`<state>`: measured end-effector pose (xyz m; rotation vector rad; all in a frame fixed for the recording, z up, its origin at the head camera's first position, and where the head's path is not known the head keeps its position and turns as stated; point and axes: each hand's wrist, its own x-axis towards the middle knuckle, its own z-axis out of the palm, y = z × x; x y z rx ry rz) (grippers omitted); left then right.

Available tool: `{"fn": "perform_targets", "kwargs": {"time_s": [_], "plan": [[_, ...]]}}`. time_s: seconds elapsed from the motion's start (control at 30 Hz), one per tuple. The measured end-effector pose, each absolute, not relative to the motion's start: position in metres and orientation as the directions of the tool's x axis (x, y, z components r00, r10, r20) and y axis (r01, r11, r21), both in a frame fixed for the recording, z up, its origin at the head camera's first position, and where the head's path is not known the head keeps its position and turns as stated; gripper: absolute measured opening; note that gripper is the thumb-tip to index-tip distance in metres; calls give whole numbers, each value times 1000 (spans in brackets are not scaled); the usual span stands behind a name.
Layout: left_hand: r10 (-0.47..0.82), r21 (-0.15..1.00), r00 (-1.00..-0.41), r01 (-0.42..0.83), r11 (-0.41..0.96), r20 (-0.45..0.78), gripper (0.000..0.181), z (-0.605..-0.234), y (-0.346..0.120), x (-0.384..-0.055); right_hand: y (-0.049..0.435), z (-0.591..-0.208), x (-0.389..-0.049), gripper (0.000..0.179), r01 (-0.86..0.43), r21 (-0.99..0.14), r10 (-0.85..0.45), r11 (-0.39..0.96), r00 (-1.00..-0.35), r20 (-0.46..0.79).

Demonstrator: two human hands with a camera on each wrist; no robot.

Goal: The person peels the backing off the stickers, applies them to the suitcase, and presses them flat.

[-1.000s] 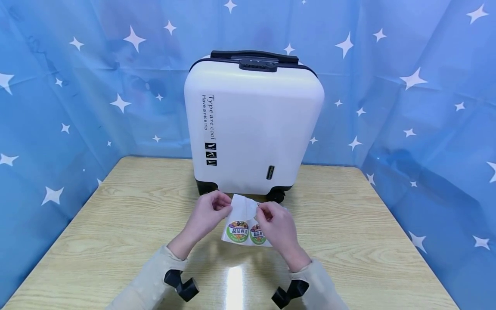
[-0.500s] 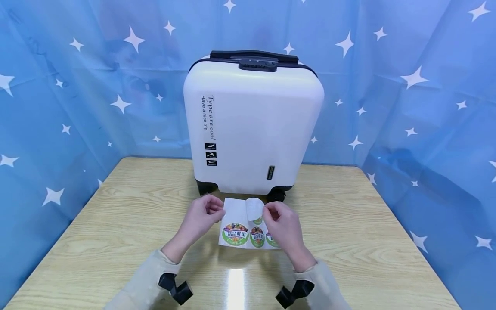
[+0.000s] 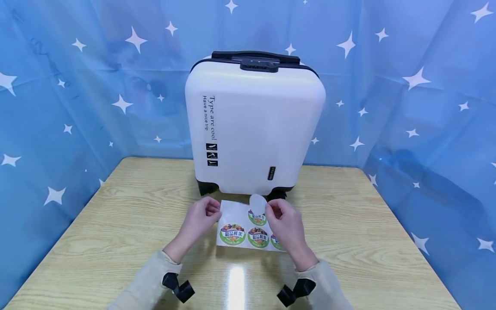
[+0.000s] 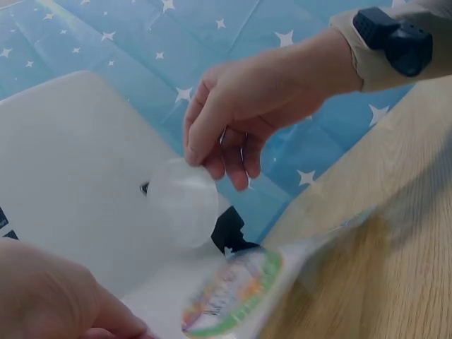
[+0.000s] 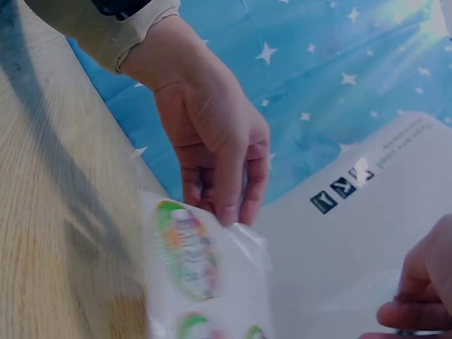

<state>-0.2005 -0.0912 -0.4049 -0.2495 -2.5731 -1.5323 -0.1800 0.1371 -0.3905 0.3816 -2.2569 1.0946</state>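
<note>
My left hand pinches the upper left edge of a white sticker sheet with round fruit-printed stickers, held over the table. My right hand pinches the edge of one round sticker, whose white back shows as it stands up from the sheet's top. In the left wrist view this sticker hangs from the right thumb and fingertip; its lower edge is close to the sheet. A printed fruit sticker on the sheet shows below the left thumb in the right wrist view. My right hand covers the sheet's right part.
A white suitcase with black handle and wheels stands upright on the wooden table, just behind the sheet. Blue cloth with white stars hangs at the back and both sides.
The sheet has come down and left and lies flatter to the view, with more printed stickers showing. The round sticker in my right hand has turned further up from the sheet.
</note>
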Motion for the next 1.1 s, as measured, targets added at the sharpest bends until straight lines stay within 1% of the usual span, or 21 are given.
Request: {"fn": "perform_targets", "kwargs": {"time_s": [0.33,0.57,0.73,0.93,1.1], "plan": [[83,812,-984,180,555,160,18,-414,-97,-203,139,-386,-179,5,-458,-628,5,629,-805,593],[71,744,-983,174,645,168,18,-420,-100,-204,138,-387,-179,5,-452,-629,10,633,-807,590],[68,719,-987,155,678,148,16,-423,-102,-204,137,-388,-179,6,-474,-614,3,632,-790,613],[70,693,-984,165,702,163,7,-424,-102,-206,135,-390,-179,6,-505,-595,-17,625,-770,637],[68,704,-981,176,688,180,11,-416,-97,-207,134,-391,-181,7,-528,-587,-30,614,-758,651]]}}
